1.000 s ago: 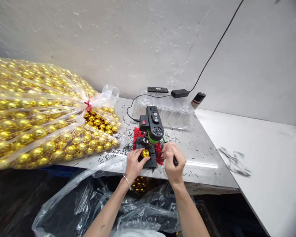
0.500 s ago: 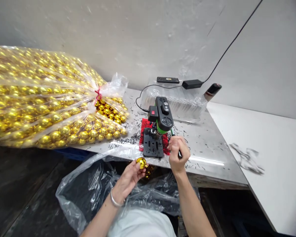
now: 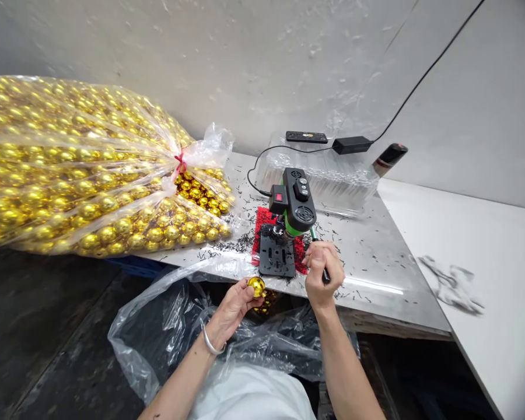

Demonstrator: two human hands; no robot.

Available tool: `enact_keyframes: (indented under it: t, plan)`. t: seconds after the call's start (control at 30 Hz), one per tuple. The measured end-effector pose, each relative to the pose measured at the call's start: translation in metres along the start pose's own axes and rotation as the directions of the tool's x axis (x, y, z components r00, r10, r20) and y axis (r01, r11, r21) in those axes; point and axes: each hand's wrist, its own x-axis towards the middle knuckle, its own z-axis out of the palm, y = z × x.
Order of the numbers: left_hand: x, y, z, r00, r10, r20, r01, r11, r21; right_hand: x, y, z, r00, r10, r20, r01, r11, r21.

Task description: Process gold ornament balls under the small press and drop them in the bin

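Between thumb and fingers, my left hand [image 3: 238,303] pinches a shiny gold ball [image 3: 256,286] just in front of the table's near edge. My right hand [image 3: 324,271] is wrapped round the black grip of a lever handle [image 3: 326,276], whose green shaft runs up toward a small bench press [image 3: 298,201]. The press has a black and green head with vents, a red switch box at its side, and a slotted black base plate [image 3: 276,256]. Under the base lies a red mat [image 3: 263,219] strewn with small black bits.
A big clear bag [image 3: 70,169] full of gold balls, tied in red, lies at left. An open plastic bag [image 3: 157,332] hangs below the edge, gold balls inside. Behind the press are a clear plastic pack [image 3: 328,181], a power adapter [image 3: 352,144] and a dark-capped bottle [image 3: 389,160].
The whole view has shifted slightly, so things appear a little further right. My left hand still holds the gold ball, turned a little, and my right hand still grips the lever handle.
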Motion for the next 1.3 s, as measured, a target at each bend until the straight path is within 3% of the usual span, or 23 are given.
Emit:
enact_keyframes:
  t: [0.07,0.13,0.27,0.37,0.47,0.53,0.57,0.63,0.73,0.93,1.13,1.17,1.2,1.23,1.3]
  plan:
    - [0.002,-0.007,-0.003,1.0,0.018,-0.01,-0.016,0.986,0.169,-0.001,0.001,0.0,1.0,-0.002,0.007,0.002,1.0,-0.001]
    - [0.0,-0.016,-0.005,0.999,0.034,-0.011,-0.027,0.915,0.402,-0.002,0.002,-0.001,1.0,-0.01,0.014,0.01,1.0,0.003]
    - [-0.006,-0.014,-0.002,0.992,0.113,0.059,-0.117,0.618,0.778,-0.003,0.003,-0.002,0.999,-0.025,0.026,0.025,1.0,-0.005]
    - [0.0,0.021,0.004,0.951,0.237,0.198,-0.281,0.401,0.872,-0.004,0.004,-0.002,0.999,-0.037,0.035,0.037,0.999,0.007]
    - [0.022,0.08,0.006,0.834,0.5,0.232,-0.354,0.162,0.921,-0.004,0.005,-0.001,0.997,-0.065,0.031,0.065,0.998,0.028]
    - [0.045,0.121,0.005,0.755,0.629,0.188,-0.215,-0.035,0.976,-0.004,0.005,0.0,0.997,-0.075,0.025,0.074,0.997,0.035]
    - [0.058,0.139,0.004,0.743,0.652,0.15,-0.085,-0.131,0.988,-0.004,0.005,0.0,0.997,-0.076,0.022,0.075,0.997,0.034]
    - [0.086,0.164,0.001,0.794,0.606,0.052,0.173,-0.306,0.936,-0.003,0.004,0.001,0.997,-0.078,0.012,0.078,0.996,0.031]
    - [0.122,0.176,-0.001,0.847,0.532,-0.026,0.266,-0.381,0.885,-0.003,0.003,0.002,0.998,-0.062,0.003,0.062,0.998,0.029]
    - [0.158,0.161,-0.001,0.897,0.442,-0.001,0.198,-0.4,0.895,-0.006,0.003,0.003,1.0,-0.019,0.01,0.019,0.999,0.045]
    - [0.14,0.161,-0.003,0.882,0.467,0.067,0.076,-0.281,0.957,-0.005,0.001,0.003,1.0,-0.016,0.002,0.016,0.999,0.05]
    - [0.132,0.16,-0.005,0.875,0.479,0.066,0.03,-0.19,0.981,-0.005,0.001,0.003,1.0,-0.016,0.005,0.016,0.999,0.05]
    - [0.123,0.158,-0.007,0.868,0.493,0.055,-0.043,-0.036,0.998,-0.005,0.001,0.003,1.0,-0.016,0.007,0.016,0.999,0.051]
    - [0.113,0.154,-0.008,0.862,0.505,0.034,-0.139,0.173,0.975,-0.005,0.001,0.003,1.0,-0.016,0.007,0.015,0.998,0.054]
    - [0.094,0.14,-0.009,0.869,0.494,-0.041,-0.316,0.616,0.722,-0.006,0.001,0.004,1.0,-0.009,0.004,0.009,0.998,0.062]
